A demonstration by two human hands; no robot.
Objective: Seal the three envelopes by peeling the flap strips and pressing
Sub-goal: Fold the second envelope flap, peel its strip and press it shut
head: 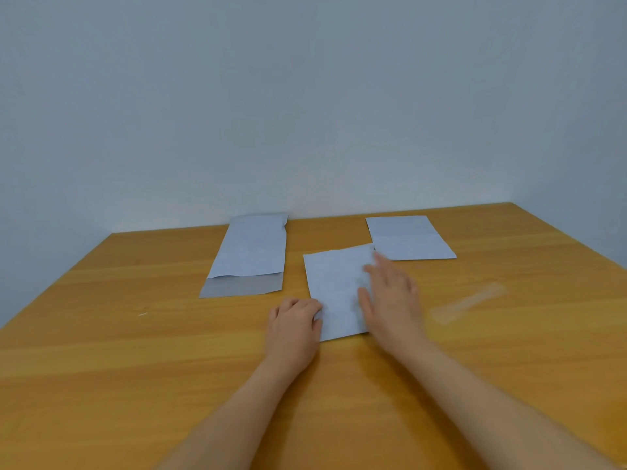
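- The middle envelope [334, 293] lies flat on the wooden worktop [135, 351], nearest the person, between the two hands.
- The left hand [293, 329] rests at its left edge, fingers [298, 305] curled and seemingly pinching the paper's edge.
- The right hand [390, 296], blurred, lies flat on its right side, fingers straight and close together.
- The left envelope [247, 256] lies further back with its flap open toward the person.
- The right envelope [409, 237] lies by the wall.
- A clear peeled strip [470, 301] lies on the worktop, right of the hands.
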